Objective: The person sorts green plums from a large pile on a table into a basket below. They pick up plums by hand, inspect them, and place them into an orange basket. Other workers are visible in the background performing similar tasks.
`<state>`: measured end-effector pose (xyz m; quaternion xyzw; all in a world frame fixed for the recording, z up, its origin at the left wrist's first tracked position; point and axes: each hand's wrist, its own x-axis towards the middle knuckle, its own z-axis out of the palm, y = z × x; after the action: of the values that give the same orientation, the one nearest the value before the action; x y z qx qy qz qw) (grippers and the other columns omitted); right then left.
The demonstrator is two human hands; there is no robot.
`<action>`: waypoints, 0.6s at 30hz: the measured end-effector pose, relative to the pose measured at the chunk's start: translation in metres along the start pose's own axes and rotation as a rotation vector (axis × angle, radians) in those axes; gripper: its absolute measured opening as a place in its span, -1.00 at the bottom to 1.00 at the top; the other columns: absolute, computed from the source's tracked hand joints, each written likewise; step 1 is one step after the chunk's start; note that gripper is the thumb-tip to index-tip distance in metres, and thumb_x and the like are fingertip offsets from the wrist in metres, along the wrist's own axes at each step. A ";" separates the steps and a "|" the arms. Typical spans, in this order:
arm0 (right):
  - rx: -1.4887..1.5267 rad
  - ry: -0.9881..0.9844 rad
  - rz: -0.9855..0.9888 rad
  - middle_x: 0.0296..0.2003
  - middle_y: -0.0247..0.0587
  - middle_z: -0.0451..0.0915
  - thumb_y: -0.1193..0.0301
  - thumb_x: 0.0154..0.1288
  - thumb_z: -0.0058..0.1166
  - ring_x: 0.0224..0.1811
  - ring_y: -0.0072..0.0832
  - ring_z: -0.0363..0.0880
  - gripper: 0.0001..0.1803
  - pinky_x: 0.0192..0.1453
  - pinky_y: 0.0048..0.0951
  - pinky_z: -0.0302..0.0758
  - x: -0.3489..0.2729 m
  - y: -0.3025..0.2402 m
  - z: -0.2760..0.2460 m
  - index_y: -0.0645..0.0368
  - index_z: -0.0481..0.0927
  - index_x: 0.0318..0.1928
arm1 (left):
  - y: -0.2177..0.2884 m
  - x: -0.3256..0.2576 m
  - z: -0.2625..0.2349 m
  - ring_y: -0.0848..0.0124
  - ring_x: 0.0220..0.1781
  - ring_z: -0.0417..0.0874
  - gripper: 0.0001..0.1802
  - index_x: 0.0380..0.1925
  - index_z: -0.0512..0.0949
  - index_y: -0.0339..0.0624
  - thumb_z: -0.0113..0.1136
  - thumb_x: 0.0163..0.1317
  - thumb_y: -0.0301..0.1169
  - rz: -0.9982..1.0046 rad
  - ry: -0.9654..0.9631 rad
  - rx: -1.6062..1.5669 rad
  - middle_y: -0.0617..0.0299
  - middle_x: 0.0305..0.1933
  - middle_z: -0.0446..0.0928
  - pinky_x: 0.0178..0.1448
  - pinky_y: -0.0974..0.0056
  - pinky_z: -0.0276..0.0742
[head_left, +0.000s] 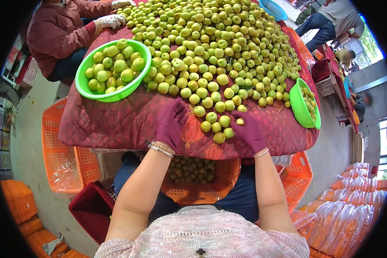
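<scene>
A big heap of small round yellow-green fruits (210, 51) covers the table, thinning toward me into a few loose ones. My right hand (250, 132), in a maroon glove, has its fingers closed around one small green fruit (240, 121) at the heap's near edge. Left of those loose fruits, my left hand (171, 122), gloved alike, hovers over or rests on the cloth with its fingers curled together. Whether anything lies inside them is hidden. A green basket full of fruits (82, 91) stands at the left, and a smaller green basket (297, 105) leans at the right edge.
A red patterned cloth (103, 122) covers the table. Below it, an orange crate with fruits (221, 189) sits between my legs. Orange crates (51, 146) flank both sides. A co-worker in white gloves (112, 21) sits at the far left. Plastic-wrapped stacks (348, 215) fill the lower right.
</scene>
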<state>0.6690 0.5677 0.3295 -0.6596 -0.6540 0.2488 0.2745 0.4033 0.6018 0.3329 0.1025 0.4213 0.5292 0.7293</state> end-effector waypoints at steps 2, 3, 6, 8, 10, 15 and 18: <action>-0.095 -0.081 -0.082 -0.10 0.04 0.54 0.36 0.05 0.23 -0.02 -0.06 0.52 -0.50 0.02 -0.17 0.47 0.000 -0.009 0.008 0.13 0.50 0.06 | -0.004 0.000 -0.002 0.29 0.01 0.53 -0.63 0.04 0.44 -0.17 0.03 0.31 -0.23 -0.013 -0.020 -0.001 0.18 -0.02 0.50 0.13 0.20 0.46; -0.143 -0.122 -0.126 -0.07 0.03 0.52 0.35 0.06 0.23 0.00 -0.07 0.51 -0.50 0.03 -0.17 0.47 0.003 -0.017 0.012 0.12 0.49 0.06 | -0.006 -0.001 -0.001 0.29 0.00 0.55 -0.65 0.04 0.44 -0.17 0.03 0.31 -0.26 -0.026 -0.023 0.006 0.17 -0.02 0.51 0.12 0.21 0.48; -0.081 -0.149 -0.111 -0.06 0.01 0.50 0.40 -0.01 0.28 0.01 -0.08 0.48 -0.43 0.06 -0.18 0.45 0.003 -0.031 0.004 0.13 0.47 0.09 | -0.010 -0.013 0.012 0.31 -0.01 0.57 -0.67 0.05 0.45 -0.17 0.04 0.31 -0.35 -0.092 -0.098 0.124 0.17 -0.02 0.53 0.09 0.23 0.51; -0.068 -0.059 -0.234 -0.12 0.00 0.50 0.45 -0.06 0.30 -0.02 -0.09 0.48 -0.42 0.06 -0.21 0.44 -0.004 -0.049 0.007 0.16 0.47 0.07 | -0.018 -0.020 0.008 0.31 0.01 0.58 -0.64 0.10 0.43 -0.17 0.07 0.30 -0.40 -0.141 -0.242 0.169 0.17 0.01 0.53 0.08 0.22 0.53; -0.058 -0.089 -0.286 -0.13 0.00 0.51 0.49 -0.06 0.28 -0.02 -0.10 0.48 -0.44 0.06 -0.22 0.44 -0.012 -0.087 0.006 0.17 0.47 0.05 | -0.020 -0.027 0.011 0.30 0.02 0.58 -0.62 0.12 0.42 -0.18 0.07 0.30 -0.41 -0.265 -0.383 0.084 0.16 0.02 0.53 0.06 0.21 0.54; 0.135 -0.119 -0.262 -0.07 -0.07 0.51 0.63 -0.07 0.16 -0.04 -0.20 0.52 -0.45 0.01 -0.27 0.48 -0.030 -0.115 0.004 0.16 0.45 0.05 | -0.011 -0.049 0.014 0.30 0.00 0.58 -0.60 0.12 0.43 -0.18 0.05 0.27 -0.39 -0.371 -0.450 0.063 0.13 0.01 0.53 0.02 0.21 0.55; 0.781 -0.487 0.233 0.08 -0.08 0.46 0.68 -0.07 0.06 0.03 -0.26 0.53 -0.37 0.06 -0.31 0.51 -0.036 -0.104 -0.015 0.19 0.40 0.13 | 0.016 -0.071 0.001 0.29 -0.06 0.59 -0.56 0.10 0.44 -0.17 0.03 0.22 -0.30 -0.347 -0.403 0.096 0.13 -0.04 0.54 -0.02 0.23 0.56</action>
<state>0.6029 0.5305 0.4104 -0.4983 -0.4786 0.6525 0.3111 0.3869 0.5479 0.3792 0.1665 0.3033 0.3448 0.8726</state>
